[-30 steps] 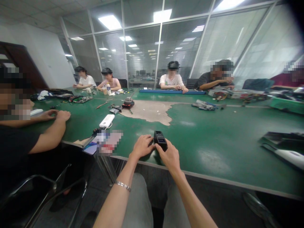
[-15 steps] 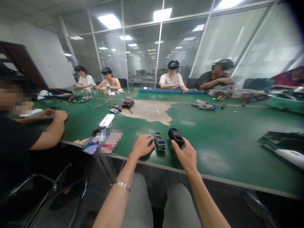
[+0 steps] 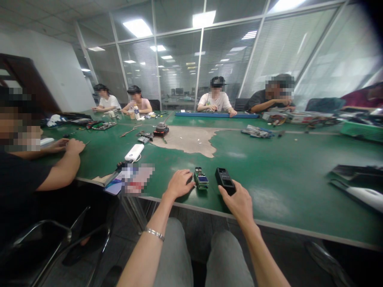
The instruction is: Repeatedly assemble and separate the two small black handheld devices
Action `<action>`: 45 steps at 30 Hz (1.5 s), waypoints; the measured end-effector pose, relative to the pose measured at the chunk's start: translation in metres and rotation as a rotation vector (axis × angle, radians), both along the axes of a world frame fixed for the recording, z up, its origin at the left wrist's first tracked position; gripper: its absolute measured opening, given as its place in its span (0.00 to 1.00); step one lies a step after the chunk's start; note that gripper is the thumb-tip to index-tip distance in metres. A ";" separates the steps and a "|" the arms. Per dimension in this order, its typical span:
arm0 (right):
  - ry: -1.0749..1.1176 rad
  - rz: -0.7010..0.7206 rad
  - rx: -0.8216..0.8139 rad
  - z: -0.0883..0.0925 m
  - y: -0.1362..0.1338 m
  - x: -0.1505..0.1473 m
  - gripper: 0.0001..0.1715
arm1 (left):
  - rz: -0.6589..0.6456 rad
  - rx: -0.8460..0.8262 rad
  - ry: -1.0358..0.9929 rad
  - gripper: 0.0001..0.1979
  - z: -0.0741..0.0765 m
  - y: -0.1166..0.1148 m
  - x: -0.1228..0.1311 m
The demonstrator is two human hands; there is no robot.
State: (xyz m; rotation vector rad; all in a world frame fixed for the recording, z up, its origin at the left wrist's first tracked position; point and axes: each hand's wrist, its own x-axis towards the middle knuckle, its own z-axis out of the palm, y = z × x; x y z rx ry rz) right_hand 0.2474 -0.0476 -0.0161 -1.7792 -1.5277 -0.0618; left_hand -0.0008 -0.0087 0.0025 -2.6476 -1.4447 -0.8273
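A small green circuit board with a blue part lies on the green table near its front edge. My left hand rests just left of the board, fingers curled, touching its side. My right hand grips a black plastic cover, which sits low on the table right of the board.
A white power bank and a notebook lie to the left. A seated person's arms rest at the table's left edge. Tools and boards are scattered farther back, where several people sit. Dark and white devices lie at right.
My right hand lifted the black cover off the circuit board, carried it to the right and brought it down onto the table. My left hand stayed beside the board.
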 end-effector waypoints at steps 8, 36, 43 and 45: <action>0.019 -0.002 0.002 0.000 -0.001 -0.005 0.50 | 0.005 -0.012 0.005 0.22 -0.001 0.001 -0.001; 0.167 0.193 0.073 0.049 0.000 -0.053 0.34 | 0.027 -0.036 -0.020 0.22 0.000 -0.003 0.001; 0.106 0.207 0.012 0.055 0.003 -0.077 0.29 | 0.027 -0.054 -0.013 0.21 0.003 -0.003 0.000; 0.080 0.205 0.001 0.054 0.003 -0.080 0.29 | 0.027 -0.057 -0.014 0.21 0.003 -0.003 0.000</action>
